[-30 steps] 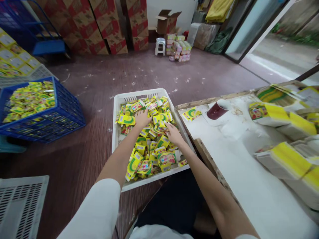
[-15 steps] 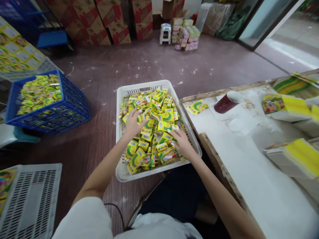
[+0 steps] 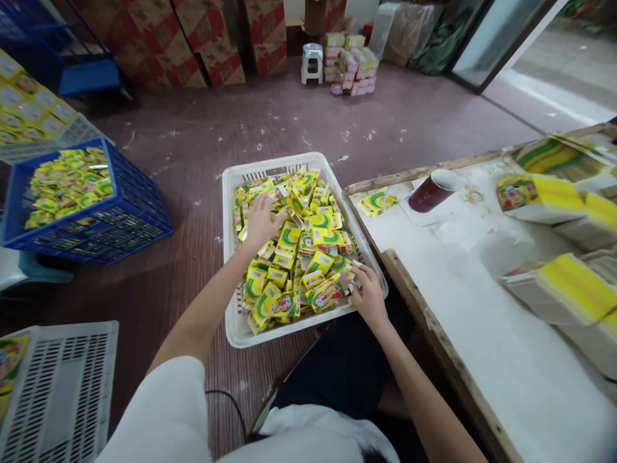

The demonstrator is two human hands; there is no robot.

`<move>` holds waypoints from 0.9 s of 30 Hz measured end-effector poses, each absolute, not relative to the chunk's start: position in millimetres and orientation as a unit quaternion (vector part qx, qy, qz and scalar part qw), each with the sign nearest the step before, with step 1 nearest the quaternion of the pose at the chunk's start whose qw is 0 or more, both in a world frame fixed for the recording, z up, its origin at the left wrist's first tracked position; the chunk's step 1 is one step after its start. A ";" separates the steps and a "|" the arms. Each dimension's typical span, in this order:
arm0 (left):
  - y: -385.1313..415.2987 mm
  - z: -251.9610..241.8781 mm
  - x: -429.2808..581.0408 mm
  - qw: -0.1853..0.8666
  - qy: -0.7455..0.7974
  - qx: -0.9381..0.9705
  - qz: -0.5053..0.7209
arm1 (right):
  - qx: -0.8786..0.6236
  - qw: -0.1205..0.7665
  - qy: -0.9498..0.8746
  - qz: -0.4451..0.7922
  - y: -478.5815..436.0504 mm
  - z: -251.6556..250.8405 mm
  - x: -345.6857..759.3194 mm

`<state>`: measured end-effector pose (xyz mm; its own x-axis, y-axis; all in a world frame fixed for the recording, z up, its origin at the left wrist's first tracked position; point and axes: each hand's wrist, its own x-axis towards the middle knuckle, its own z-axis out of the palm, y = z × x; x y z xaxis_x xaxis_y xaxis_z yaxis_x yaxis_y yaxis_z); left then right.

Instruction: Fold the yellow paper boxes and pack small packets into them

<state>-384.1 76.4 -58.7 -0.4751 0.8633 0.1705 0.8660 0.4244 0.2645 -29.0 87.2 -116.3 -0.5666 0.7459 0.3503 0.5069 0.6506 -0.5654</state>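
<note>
A white plastic basket (image 3: 236, 331) full of small yellow and green packets (image 3: 288, 239) stands in front of me. On the upper left part of the pile rests my left hand (image 3: 263, 222), its fingers spread over the packets. My right hand (image 3: 369, 292) is at the right side of the heap, near the basket's rim, fingers apart and touching packets at the edge. Neither hand visibly holds a packet.
At right a wood-edged white table (image 3: 463, 308) bears a dark red cup (image 3: 430, 193), a flat yellow packet (image 3: 378, 202) and stacked yellow boxes (image 3: 569, 289). A blue crate (image 3: 139, 206) of packets stands left, above a white crate (image 3: 62, 386). Cartons (image 3: 222, 61) line the back.
My right hand has moved down and to the right, toward the basket's edge. My left hand has shifted slightly up on the packets. The whole view has shifted a little.
</note>
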 end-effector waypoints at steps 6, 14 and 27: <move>107.8 -74.7 -329.1 -0.034 -0.751 -0.647 -0.127 | -0.360 0.288 -0.869 0.181 82.7 -116.5 -16.3; 156.5 -82.3 -349.5 -0.036 -0.789 -0.600 -0.124 | -0.355 0.282 -0.880 0.139 79.8 -114.4 -17.5; 78.2 -57.4 -367.8 -0.114 -0.697 -0.680 -0.197 | -0.384 0.335 -0.849 0.141 76.2 -120.7 -6.9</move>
